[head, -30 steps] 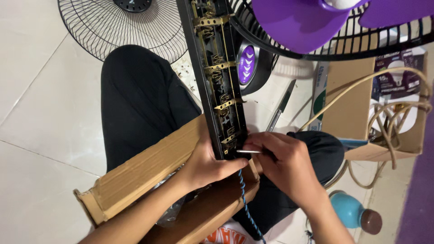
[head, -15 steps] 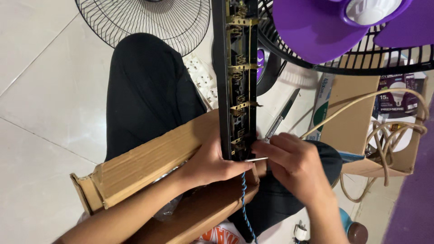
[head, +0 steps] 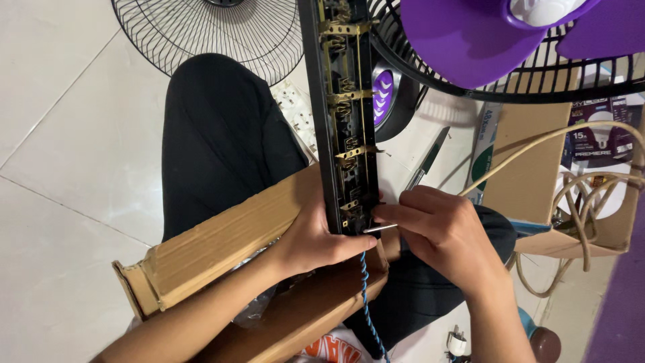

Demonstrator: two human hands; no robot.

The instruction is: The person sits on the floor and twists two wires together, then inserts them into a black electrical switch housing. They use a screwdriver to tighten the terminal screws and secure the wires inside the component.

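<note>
Below, left hand (head: 316,238) gripping strip (head: 342,114), right hand (head: 447,232) alongside

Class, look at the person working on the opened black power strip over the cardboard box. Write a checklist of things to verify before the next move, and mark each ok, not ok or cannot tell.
1. Left hand steadies the power strip at its lower end: ok.
2. Right hand has a firm grip on the thin metal tool: ok.
3. Tool tip sits at the lowest brass contact: ok.
4. Blue wire fastened inside the strip: cannot tell.
5. Strip disconnected from power: cannot tell.
6. Cardboard box supports the work: ok.
</note>
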